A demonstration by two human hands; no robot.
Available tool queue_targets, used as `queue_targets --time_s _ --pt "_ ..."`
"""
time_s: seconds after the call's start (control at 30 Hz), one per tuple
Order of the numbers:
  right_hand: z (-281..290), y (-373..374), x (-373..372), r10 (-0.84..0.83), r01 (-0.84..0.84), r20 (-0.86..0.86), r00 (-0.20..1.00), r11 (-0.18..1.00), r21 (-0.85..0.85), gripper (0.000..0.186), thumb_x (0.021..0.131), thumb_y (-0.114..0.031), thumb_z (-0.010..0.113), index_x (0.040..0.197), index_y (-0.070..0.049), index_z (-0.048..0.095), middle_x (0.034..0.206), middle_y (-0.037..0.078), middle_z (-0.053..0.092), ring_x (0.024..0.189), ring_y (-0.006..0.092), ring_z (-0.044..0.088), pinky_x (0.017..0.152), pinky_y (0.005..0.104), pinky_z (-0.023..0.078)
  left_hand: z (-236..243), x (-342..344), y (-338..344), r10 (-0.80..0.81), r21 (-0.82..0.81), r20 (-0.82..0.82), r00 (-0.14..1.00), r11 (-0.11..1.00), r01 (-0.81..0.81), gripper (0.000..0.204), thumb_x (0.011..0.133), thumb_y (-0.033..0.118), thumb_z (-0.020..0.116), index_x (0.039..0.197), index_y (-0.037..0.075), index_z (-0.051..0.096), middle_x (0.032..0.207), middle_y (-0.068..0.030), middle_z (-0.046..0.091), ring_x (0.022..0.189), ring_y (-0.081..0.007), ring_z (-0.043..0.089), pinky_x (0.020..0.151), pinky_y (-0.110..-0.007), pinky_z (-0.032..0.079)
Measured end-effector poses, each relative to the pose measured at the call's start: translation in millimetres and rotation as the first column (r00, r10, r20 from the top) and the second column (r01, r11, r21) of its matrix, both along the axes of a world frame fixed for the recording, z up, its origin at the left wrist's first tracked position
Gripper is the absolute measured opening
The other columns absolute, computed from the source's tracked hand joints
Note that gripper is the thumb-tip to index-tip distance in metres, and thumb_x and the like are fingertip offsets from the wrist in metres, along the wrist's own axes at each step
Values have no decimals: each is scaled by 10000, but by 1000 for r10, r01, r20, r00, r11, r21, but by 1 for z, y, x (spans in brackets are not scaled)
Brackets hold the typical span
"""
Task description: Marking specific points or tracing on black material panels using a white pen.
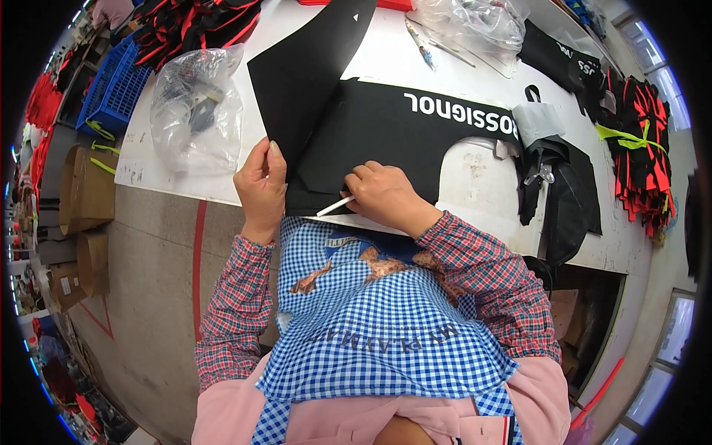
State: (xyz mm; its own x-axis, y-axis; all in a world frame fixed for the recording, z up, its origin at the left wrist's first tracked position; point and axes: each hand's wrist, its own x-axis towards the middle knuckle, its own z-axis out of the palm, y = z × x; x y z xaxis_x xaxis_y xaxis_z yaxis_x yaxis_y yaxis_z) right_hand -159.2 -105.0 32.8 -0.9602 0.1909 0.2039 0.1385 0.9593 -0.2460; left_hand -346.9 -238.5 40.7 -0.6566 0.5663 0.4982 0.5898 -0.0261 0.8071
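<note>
My left hand [261, 182] pinches the lower edge of a curved black sheet [308, 74] between thumb and fingers. The sheet has a small triangular cut-out near its far end and stands partly raised above a larger black fabric panel [371, 122] with white lettering. That panel lies flat along the near edge of the table. Closed around a slim white pen [335, 206], my right hand [382, 194] rests on the panel's near part. The pen tip points left, close to the panel's near edge.
Crumpled clear plastic bags [196, 111] lie on the white table [152, 152]. Behind are a pen [420, 46] and a thin rod. Black pieces, a grey pouch [540, 119] and a red-black bundle [641, 148] sit right. A blue crate [115, 89] and cardboard boxes [85, 189] stand left.
</note>
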Motion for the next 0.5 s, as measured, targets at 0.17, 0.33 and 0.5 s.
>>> queue_targets --time_s 0.17,0.33,0.5 --pt "5 -5 -7 -17 17 20 1000 1000 10 188 821 -219 711 861 -37 679 854 90 676 839 245 667 684 362 568 3 3 3 -5 18 8 1000 1000 4 278 1029 178 617 1144 -68 676 637 19 540 561 -34 471 496 -228 371" --pt "4 -9 -14 -34 32 41 999 999 40 159 823 -195 685 841 -38 667 843 100 677 824 252 675 676 362 572 2 2 1 1 -3 -13 1000 1000 -1 277 1034 183 610 1138 -65 677 632 14 541 556 -36 468 496 -230 369" --pt "-6 -5 -15 -81 79 -40 996 995 -62 129 820 -144 668 909 -52 650 847 105 680 835 273 689 690 393 574 1 0 0 16 -6 -19 1000 1000 -16 286 1042 196 603 1138 -64 677 629 5 537 553 -47 466 490 -244 362"
